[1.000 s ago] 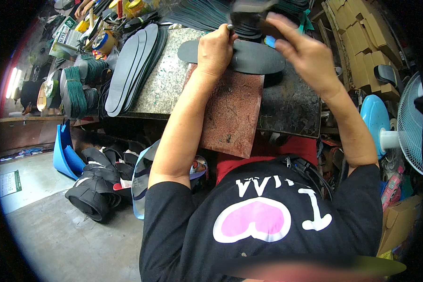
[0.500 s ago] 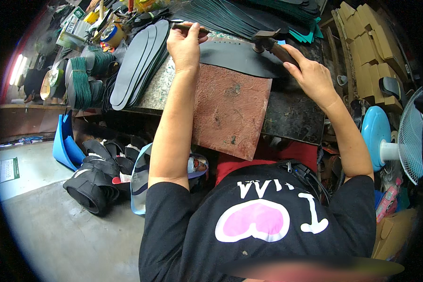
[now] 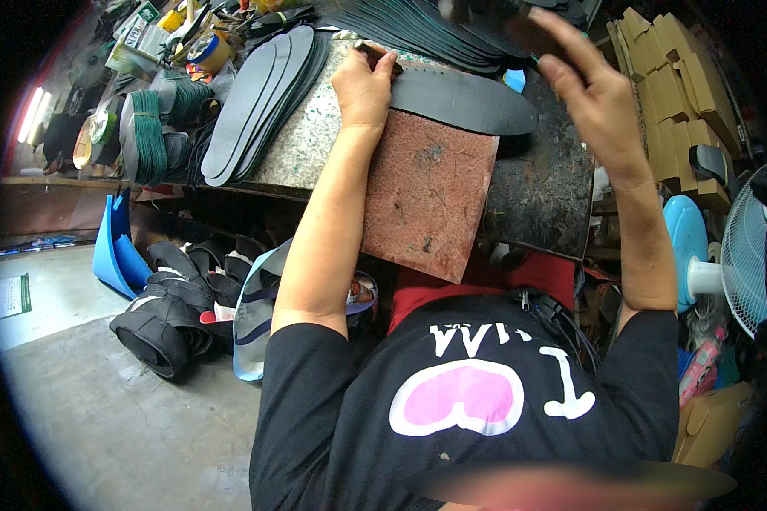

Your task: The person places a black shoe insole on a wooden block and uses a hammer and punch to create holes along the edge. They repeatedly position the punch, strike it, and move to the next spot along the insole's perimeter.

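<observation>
A black shoe sole (image 3: 464,100) lies on a reddish-brown board (image 3: 430,192) on the workbench, with small holes along its far edge. My left hand (image 3: 362,89) rests at the sole's left end. Its fingers are closed around a dark rod-like punch (image 3: 371,54), whose lower tip is hidden. My right hand (image 3: 601,106) is raised above the bench to the right of the sole. It grips a hammer (image 3: 528,38) by the handle; the hammer is smeared by motion and clear of the punch.
Stacked black soles (image 3: 260,106) lie left of my left hand; more fanned sheets (image 3: 409,34) lie beyond the board. Tied green-edged bundles (image 3: 147,140) stand at the far left. Cardboard boxes (image 3: 686,102) and a fan (image 3: 746,251) are on the right. Black shoe parts (image 3: 166,319) lie on the floor.
My right hand has lifted the hammer up and away from the sole. My left hand sits slightly farther right and lower in view, still holding the punch. The sole has shifted slightly right.
</observation>
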A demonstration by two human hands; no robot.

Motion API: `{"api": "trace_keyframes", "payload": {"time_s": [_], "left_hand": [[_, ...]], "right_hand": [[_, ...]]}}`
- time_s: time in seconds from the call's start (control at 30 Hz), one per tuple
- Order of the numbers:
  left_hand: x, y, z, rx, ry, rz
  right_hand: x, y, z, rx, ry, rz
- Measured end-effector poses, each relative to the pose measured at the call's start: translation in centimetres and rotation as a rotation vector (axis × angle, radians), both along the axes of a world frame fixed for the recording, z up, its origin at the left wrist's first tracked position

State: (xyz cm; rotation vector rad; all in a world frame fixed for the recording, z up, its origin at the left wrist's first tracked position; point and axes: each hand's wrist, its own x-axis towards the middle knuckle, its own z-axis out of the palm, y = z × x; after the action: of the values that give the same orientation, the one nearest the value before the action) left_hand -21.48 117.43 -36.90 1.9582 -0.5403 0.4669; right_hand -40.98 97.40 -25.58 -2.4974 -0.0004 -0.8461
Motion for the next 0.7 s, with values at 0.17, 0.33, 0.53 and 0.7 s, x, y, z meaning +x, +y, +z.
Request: {"api": "trace_keyframes", "payload": {"time_s": [0.17, 0.33, 0.53, 0.7], "left_hand": [[-0.9, -1.2, 0.6, 0.36, -0.359, -0.064], [-0.4, -0.8, 0.2, 0.207, -0.24, 0.033], [0.7, -0.2, -0.7, -0.544, 0.487, -0.29], [0.1, -0.5, -0.3, -0.368, 0.353, -0.255]], "right_hand": [[1.1, 3.0, 1.1, 0.1, -0.227, 0.064], [1.9, 1.4, -4.5, -0.191, 0.247, -0.135], [0.7, -0.6, -7.6, -0.184, 0.31, -0.15], [1.1, 0.9, -2.2, -0.139, 0.048, -0.021]]}}
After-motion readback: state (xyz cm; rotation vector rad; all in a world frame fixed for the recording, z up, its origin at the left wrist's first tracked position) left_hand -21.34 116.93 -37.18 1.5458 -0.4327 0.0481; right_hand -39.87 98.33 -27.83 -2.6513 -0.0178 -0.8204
